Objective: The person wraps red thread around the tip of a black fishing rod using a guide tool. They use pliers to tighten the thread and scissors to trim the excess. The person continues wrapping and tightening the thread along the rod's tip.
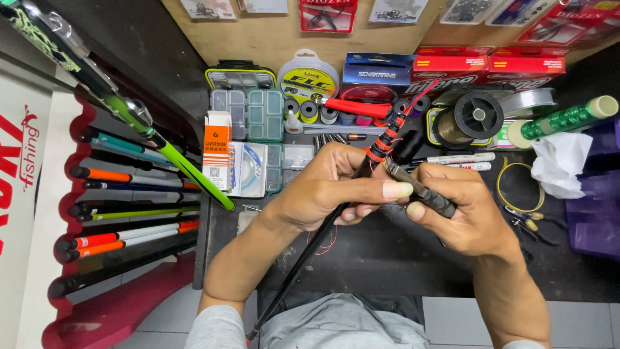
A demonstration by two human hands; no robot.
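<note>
My left hand (332, 187) grips a thin black fishing rod (303, 255) that runs from the bottom centre up to the right. Its upper section (387, 139) is wrapped in red and black thread. My right hand (462, 210) holds a dark pen-like tool (420, 192), its tip touching the rod near the wrapping. Loose red thread (326, 242) hangs under my left hand. Both hands meet above the black work table (387, 258).
A rack of coloured rods (129, 207) stands at the left, with a green rod (129, 113) lying across it. Clear tackle boxes (255, 113), line spools (475, 116), red boxes (487, 64), white markers (458, 158), crumpled tissue (558, 165) and pliers (526, 223) crowd the table's back and right.
</note>
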